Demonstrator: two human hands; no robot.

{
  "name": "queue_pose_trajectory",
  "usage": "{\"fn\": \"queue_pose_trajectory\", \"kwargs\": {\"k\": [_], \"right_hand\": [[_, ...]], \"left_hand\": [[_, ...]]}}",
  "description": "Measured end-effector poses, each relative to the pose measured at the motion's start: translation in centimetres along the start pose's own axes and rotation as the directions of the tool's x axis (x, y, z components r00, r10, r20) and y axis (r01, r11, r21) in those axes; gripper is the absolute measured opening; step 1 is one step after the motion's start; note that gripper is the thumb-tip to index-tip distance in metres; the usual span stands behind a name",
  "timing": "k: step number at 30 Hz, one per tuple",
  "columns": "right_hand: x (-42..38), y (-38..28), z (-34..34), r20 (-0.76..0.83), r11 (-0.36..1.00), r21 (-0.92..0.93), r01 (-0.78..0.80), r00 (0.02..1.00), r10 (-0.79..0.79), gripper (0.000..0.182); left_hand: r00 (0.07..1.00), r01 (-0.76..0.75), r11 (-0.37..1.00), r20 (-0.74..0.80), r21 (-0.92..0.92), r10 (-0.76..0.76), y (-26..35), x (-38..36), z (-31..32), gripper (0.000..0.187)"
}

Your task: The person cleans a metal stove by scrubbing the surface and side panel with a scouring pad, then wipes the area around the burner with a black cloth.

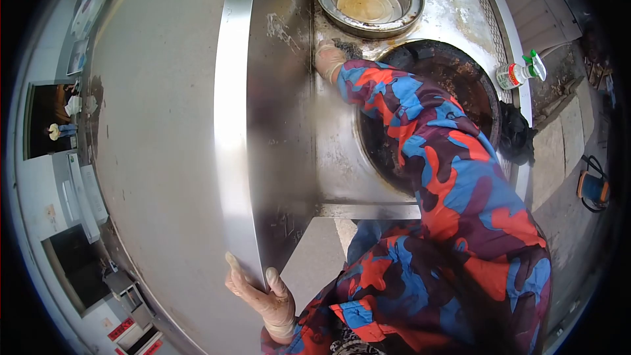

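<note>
Right hand on part-hidden scourer, perhaps.

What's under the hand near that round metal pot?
Part of a dark, rough-looking pad pokes out from the right hand, by the stained metal surface. The hand covers the rest, hiding its full shape.

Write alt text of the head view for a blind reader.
A person's right hand holds what seems a dark scrubber on a stained stovetop beside an upright panel whose near corner the left hand grips. A blackened pan and spray bottle are nearby.
</note>
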State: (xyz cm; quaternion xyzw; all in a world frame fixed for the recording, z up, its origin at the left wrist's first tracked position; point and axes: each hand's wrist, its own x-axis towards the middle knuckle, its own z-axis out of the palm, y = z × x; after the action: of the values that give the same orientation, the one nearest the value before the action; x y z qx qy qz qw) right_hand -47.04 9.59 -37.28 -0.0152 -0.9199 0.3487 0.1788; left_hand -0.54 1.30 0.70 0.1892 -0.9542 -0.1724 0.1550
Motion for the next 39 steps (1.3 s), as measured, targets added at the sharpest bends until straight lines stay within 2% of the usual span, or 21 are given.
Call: {"fn": "queue_pose_trajectory", "kwargs": {"k": [1, 2, 3, 4, 6, 7, 9, 15, 17, 18, 20, 21, 24, 26, 27, 28, 31, 33, 35, 37, 39], "right_hand": [[-3.3, 1.0, -0.3, 0.290, 0.980, -0.117, 0.159, 0.949, -0.120, 0.032], [-6.3, 1.6, -1.2, 0.562, 0.923, -0.184, 0.337, 0.807, -0.182, 0.034], [-7.4, 1.1, -3.6, 0.681, 0.881, -0.206, 0.426, 0.709, -0.183, 0.035], [-8.6, 0.6, -6.0, 0.784, 0.834, -0.199, 0.515, 0.594, -0.180, 0.036], [-6.6, -4.2, -15.4, 0.689, 0.478, -0.209, 0.853, 0.475, -0.548, 0.038], [-6.3, -4.3, -15.3, 0.692, 0.476, -0.204, 0.856, 0.469, -0.548, 0.038], [-4.5, -3.9, -14.8, 0.676, 0.738, -0.485, 0.468, 0.737, -0.023, 0.040], [-0.5, -2.7, -13.3, 0.707, 0.759, -0.384, 0.526, 0.696, -0.124, 0.032], [3.4, -2.0, -8.8, 0.583, 0.768, -0.369, 0.524, 0.774, -0.248, 0.030], [5.6, -1.9, -6.4, 0.583, 0.769, -0.365, 0.524, 0.773, -0.250, 0.030], [8.5, -1.9, -2.8, 0.529, 0.878, -0.387, 0.282, 0.848, -0.039, 0.024], [8.4, -2.1, -2.9, 0.531, 0.877, -0.388, 0.283, 0.846, -0.038, 0.024], [7.2, -2.8, -6.1, 0.469, 0.884, -0.325, 0.336, 0.869, -0.158, 0.028], [5.5, -0.3, -6.7, 0.560, 0.875, -0.349, 0.336, 0.823, -0.093, 0.030], [4.5, -1.1, -9.6, 0.640, 0.852, -0.428, 0.301, 0.767, 0.051, 0.032], [2.6, 1.2, -9.3, 0.590, 0.759, -0.492, 0.426, 0.804, -0.069, 0.032], [1.8, 0.9, -10.8, 0.588, 0.711, -0.532, 0.459, 0.805, -0.080, 0.030], [3.2, -0.9, -9.3, 0.681, 0.726, -0.516, 0.454, 0.732, 0.027, 0.030], [4.7, -2.3, -6.3, 0.564, 0.712, -0.536, 0.453, 0.820, -0.097, 0.029], [8.1, -2.2, -3.0, 0.563, 0.795, -0.464, 0.391, 0.823, -0.076, 0.030], [7.6, -2.0, -2.7, 0.575, 0.862, -0.396, 0.317, 0.817, -0.037, 0.031]], "left_hand": [[1.000, 0.015, 1.000, 0.016, -0.013, -0.015, 0.0, -0.1, -0.2, 0.062], [0.999, 0.028, 0.999, 0.029, -0.027, -0.027, 0.0, 0.1, -0.2, 0.062], [1.000, 0.023, 0.999, 0.021, -0.040, -0.023, 0.0, 0.2, -0.1, 0.062], [1.000, -0.013, 0.999, 0.008, -0.033, 0.014, -0.2, 0.2, 0.0, 0.062], [0.999, -0.043, 0.999, -0.008, -0.028, 0.043, -0.3, 0.1, 0.1, 0.061], [1.000, -0.022, 0.999, 0.000, -0.042, 0.022, -0.4, 0.0, 0.0, 0.062], [1.000, -0.009, 0.998, 0.008, -0.065, 0.010, -0.6, 0.0, 0.0, 0.063], [0.997, -0.016, 0.999, 0.079, -0.052, 0.020, -1.5, -0.7, -0.6, 0.063], [0.995, 0.023, 1.000, 0.102, -0.021, -0.021, -1.8, -1.1, -0.6, 0.065], [0.993, -0.107, 0.993, 0.053, 0.046, 0.105, -2.2, -0.8, -0.2, 0.067], [0.997, -0.033, 0.999, 0.067, 0.020, 0.032, -2.2, -1.0, -0.3, 0.067], [0.996, 0.041, 0.999, 0.083, -0.015, -0.040, -1.9, -1.2, -0.3, 0.066], [0.995, -0.061, 0.998, 0.075, -0.013, 0.062, -2.0, -0.6, -0.1, 0.066], [0.994, -0.089, 0.996, 0.065, -0.016, 0.090, -1.9, -0.5, -0.6, 0.066], [0.992, -0.086, 0.996, 0.086, -0.024, 0.088, -1.7, -0.3, -0.6, 0.066], [0.990, -0.079, 0.997, 0.119, -0.026, 0.081, -1.6, -0.3, -0.9, 0.066], [0.988, -0.125, 0.991, 0.083, -0.036, 0.128, -1.8, -0.2, -0.5, 0.067], [0.992, -0.065, 0.996, 0.099, -0.067, 0.072, -1.9, -0.6, -0.5, 0.067], [0.994, 0.003, 0.997, 0.112, -0.079, 0.006, -1.9, -0.9, -0.6, 0.066], [0.989, -0.125, 0.992, 0.081, -0.014, 0.125, -2.2, -0.6, -0.4, 0.066], [0.993, -0.068, 0.997, 0.094, -0.027, 0.070, -2.1, -0.8, -0.4, 0.066]]}}
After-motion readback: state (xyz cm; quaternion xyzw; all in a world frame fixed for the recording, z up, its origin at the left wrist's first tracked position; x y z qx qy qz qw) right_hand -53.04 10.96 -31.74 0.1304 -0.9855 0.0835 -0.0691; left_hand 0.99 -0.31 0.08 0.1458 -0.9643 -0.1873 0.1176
